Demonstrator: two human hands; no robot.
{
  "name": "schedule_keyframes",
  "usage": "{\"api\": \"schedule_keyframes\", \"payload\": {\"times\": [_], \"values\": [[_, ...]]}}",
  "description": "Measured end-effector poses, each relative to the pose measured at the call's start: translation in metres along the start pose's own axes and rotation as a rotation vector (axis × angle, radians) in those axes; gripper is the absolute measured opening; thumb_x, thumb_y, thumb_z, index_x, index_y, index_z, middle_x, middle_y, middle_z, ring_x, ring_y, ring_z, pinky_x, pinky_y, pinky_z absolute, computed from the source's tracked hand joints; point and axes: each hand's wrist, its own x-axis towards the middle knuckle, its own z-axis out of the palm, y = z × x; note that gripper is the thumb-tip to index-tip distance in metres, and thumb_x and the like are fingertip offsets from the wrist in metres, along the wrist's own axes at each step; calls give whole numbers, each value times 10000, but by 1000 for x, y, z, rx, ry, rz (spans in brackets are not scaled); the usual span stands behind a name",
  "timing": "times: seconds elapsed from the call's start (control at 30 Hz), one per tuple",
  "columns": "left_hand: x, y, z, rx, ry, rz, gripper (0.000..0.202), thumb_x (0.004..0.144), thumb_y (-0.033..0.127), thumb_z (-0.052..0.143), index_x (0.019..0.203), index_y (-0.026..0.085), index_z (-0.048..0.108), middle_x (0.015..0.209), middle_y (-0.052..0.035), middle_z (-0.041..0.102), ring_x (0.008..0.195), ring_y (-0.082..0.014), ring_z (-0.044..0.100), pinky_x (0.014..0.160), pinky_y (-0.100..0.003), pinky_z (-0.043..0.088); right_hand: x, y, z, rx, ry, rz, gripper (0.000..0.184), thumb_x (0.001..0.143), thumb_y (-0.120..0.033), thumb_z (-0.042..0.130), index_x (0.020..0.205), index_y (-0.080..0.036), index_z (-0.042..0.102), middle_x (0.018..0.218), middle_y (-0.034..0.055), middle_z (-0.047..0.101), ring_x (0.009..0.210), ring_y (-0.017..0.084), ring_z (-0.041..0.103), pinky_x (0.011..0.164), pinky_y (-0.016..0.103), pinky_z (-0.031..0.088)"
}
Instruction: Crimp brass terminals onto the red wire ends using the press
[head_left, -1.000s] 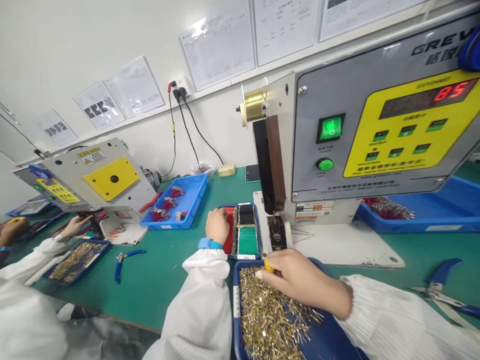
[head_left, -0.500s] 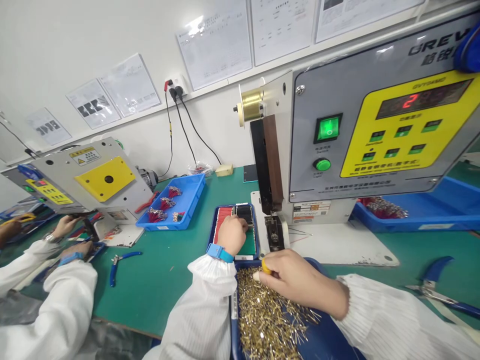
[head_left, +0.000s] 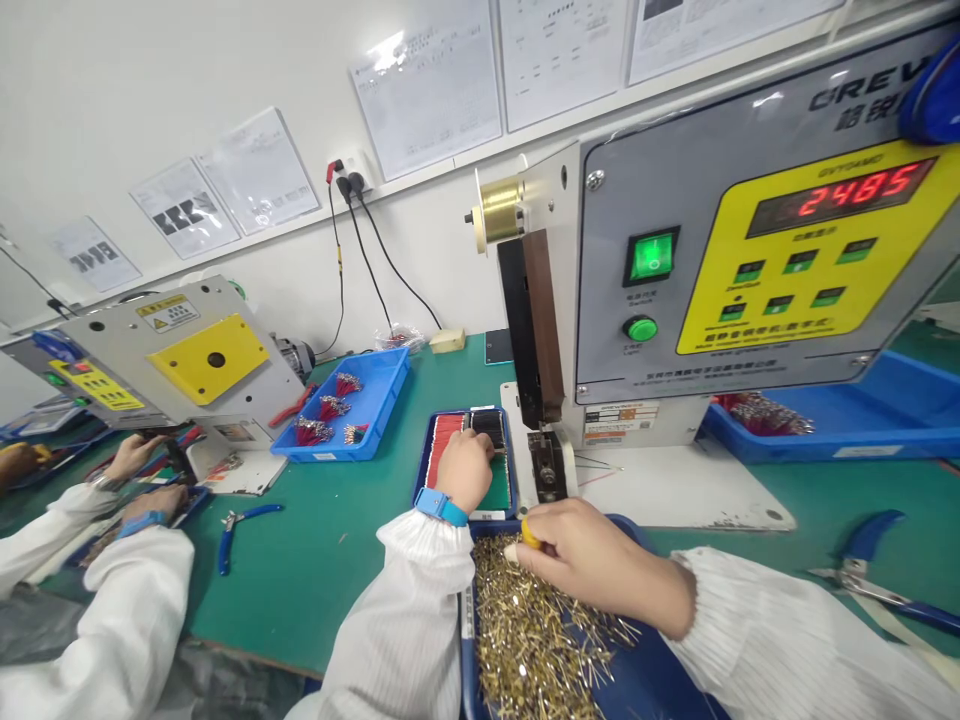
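My left hand [head_left: 465,470], with a blue wrist strap, reaches over a small tray [head_left: 415,490] of red [head_left: 446,437], black [head_left: 487,428] and green [head_left: 497,492] wire pieces. Its fingers are curled down at the black ones, and what they pinch is hidden. Below the machine's press head [head_left: 547,475], my right hand [head_left: 592,555] hovers over a dark blue bin [head_left: 645,680] of gold-coloured metal pins [head_left: 532,640]. Yellow and pale covers sit on its fingertips. Thumb and forefinger are drawn together; anything between them is too small to name.
The grey machine [head_left: 652,180] with a gold strip reel [head_left: 501,210] stands close ahead. Blue trays with red wire bundles lie left [head_left: 375,400] and right [head_left: 855,440]. Blue-handled cutters rest at left [head_left: 240,525] and right [head_left: 862,575]. A co-worker's hands [head_left: 154,505] work at far left.
The machine's red display now reads 2485, where only a 2 showed clearly before. Both hands stay nearly in place; the view has shifted very slightly.
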Motion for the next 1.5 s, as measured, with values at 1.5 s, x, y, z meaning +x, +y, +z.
{"api": "schedule_keyframes", "payload": {"times": [1.5], "values": [[15,-4,3,-21,76,-97,247,869,123,492,868,174,735,945,-94,652,942,-232,556,871,-342,416,2,-2,0,-11,-10,24,388,880,-223,582,571,-169,353,561,-43,386,541,94,353,558,256,204]]}}
